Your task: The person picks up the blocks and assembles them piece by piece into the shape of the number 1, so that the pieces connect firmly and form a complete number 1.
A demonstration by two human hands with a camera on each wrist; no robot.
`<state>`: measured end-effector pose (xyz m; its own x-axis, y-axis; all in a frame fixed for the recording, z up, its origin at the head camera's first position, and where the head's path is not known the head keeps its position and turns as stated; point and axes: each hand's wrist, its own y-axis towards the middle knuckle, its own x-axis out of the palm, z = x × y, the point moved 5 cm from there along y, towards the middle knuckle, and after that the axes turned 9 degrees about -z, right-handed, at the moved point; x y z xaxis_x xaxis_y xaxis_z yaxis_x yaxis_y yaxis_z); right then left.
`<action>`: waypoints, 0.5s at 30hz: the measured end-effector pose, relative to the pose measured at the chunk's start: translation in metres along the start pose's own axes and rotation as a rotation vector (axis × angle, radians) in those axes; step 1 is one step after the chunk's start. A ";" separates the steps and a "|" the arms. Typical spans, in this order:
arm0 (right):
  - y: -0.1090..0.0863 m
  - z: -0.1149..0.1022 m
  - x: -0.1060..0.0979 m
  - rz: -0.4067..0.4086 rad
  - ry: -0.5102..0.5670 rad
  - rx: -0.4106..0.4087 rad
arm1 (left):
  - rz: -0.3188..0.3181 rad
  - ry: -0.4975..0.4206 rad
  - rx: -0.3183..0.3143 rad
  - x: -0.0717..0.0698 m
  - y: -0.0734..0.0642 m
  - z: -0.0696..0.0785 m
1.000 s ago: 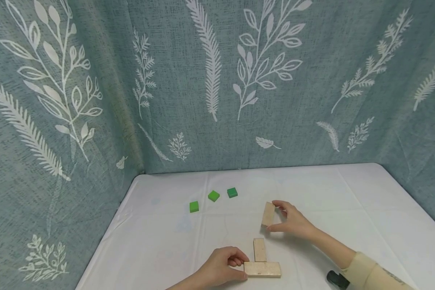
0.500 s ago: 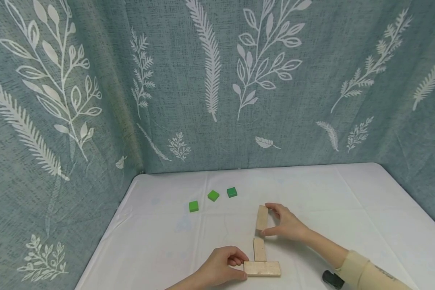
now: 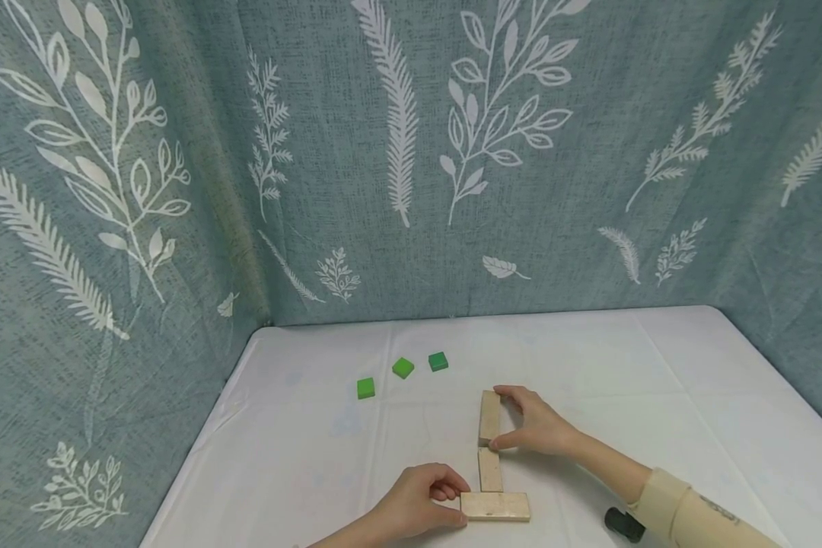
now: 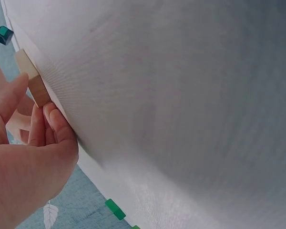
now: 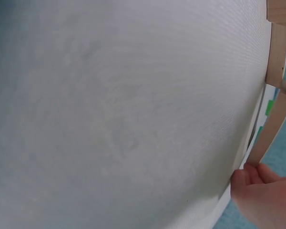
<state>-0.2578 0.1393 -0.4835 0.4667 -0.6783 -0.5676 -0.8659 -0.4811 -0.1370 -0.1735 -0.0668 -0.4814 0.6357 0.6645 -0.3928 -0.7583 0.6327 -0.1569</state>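
Observation:
Three plain wooden blocks are in the head view. My left hand pinches the left end of the crosswise wooden block between thumb and fingers; the left wrist view shows this grip on the block close up. A middle wooden block lies lengthwise against its far side, touched by neither hand. My right hand grips the farthest wooden block by its two ends, in line with the middle one and right at its far end. In the right wrist view that held block spans from thumb to fingertips.
Three small green tiles, a left one, a middle one and a darker one, lie farther back on the white-covered table. A black object sits by the right sleeve. A patterned curtain encloses the table.
My right hand has brought the farthest block left and toward me, straightening it into line with the middle block. The left hand and the other two blocks have stayed put.

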 end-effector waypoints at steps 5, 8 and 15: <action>0.001 0.000 0.001 -0.010 -0.013 -0.016 | -0.003 -0.005 -0.007 0.000 0.000 0.000; 0.001 -0.001 0.001 -0.016 -0.027 -0.017 | -0.006 -0.008 -0.006 0.000 0.000 0.000; 0.000 -0.004 0.001 -0.038 -0.061 -0.034 | -0.008 -0.002 0.032 -0.001 0.000 -0.003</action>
<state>-0.2567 0.1361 -0.4812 0.4862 -0.6248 -0.6109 -0.8409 -0.5248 -0.1325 -0.1745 -0.0681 -0.4835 0.6420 0.6601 -0.3899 -0.7483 0.6503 -0.1312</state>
